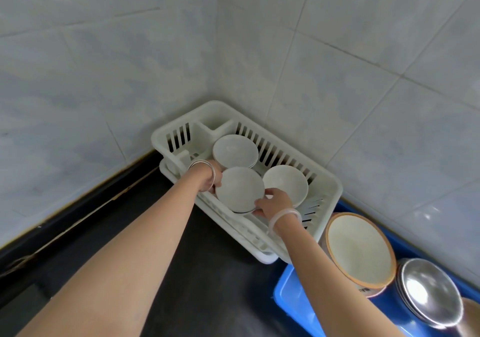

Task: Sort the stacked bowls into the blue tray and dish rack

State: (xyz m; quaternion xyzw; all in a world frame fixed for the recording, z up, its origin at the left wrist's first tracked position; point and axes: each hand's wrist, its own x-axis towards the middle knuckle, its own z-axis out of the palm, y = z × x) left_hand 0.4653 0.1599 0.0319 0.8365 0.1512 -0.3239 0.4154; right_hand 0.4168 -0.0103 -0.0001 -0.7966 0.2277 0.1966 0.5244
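A white plastic dish rack [327,178] sits in the tiled corner on a dark counter. Inside it are three white bowls: one at the back [235,151], one on the right [285,184], and a near bowl [240,188] that seems to top a small stack. My left hand [211,178] grips the near bowl's left rim, and my right hand [272,203] holds its lower right edge. A blue tray [291,300] lies at the lower right, holding a large orange-rimmed bowl [359,249] and a steel bowl [428,291].
Grey tiled walls [130,64] close the corner behind and to the right of the rack. The dark counter [207,271] stretches toward me on the left. An empty slotted compartment [181,139] fills the rack's far left end.
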